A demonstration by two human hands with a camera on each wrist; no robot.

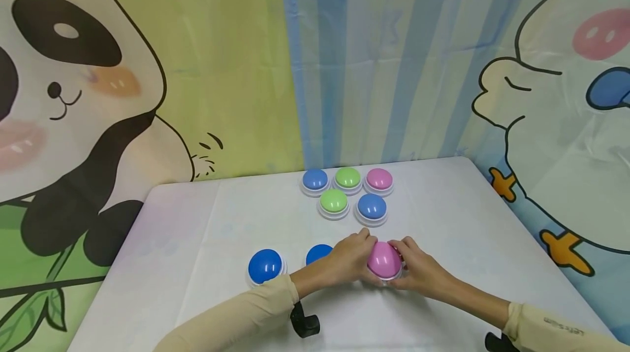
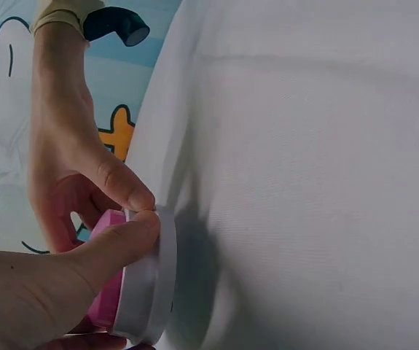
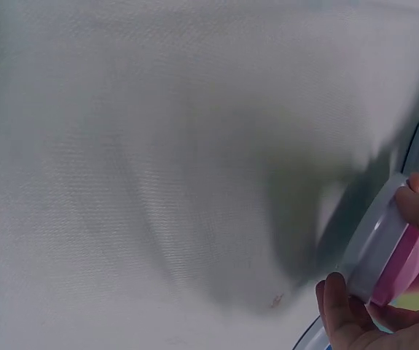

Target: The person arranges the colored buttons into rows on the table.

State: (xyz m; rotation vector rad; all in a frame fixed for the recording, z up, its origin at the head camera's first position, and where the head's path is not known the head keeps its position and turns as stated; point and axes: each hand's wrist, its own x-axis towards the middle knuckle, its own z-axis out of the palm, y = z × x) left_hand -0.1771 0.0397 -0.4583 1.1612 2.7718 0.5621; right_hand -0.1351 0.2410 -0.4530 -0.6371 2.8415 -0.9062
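Behind everything I see a cloth backdrop (image 1: 236, 57), part yellow-green and part blue-striped, with a large cartoon panda (image 1: 128, 160) on the left and a pale cartoon figure (image 1: 566, 160) on the right. In front of it stretches a white table (image 1: 221, 242). Two cream sleeves (image 1: 231, 314) reach in from the near edge of my head view.

The person's left hand (image 1: 346, 259) and right hand (image 1: 420, 270) meet near the front of the table, right of its middle. Between them is a pink button (image 1: 384, 259), a shiny dome on a round white base. Both hands grip it, fingers curled around opposite sides; my left wrist view shows the two thumb tips close together at the base's rim. I cannot tell whether the base touches the table.

To the left of the held button, a blue button (image 1: 319, 253) is partly hidden behind the left hand, and another blue button (image 1: 264, 266) sits farther left, near the left forearm.

Smallest to my eye are five buttons grouped toward the back: a row of blue (image 1: 315, 179), green (image 1: 348, 177) and pink (image 1: 379, 179), with green (image 1: 333, 200) and blue (image 1: 372, 206) just in front.
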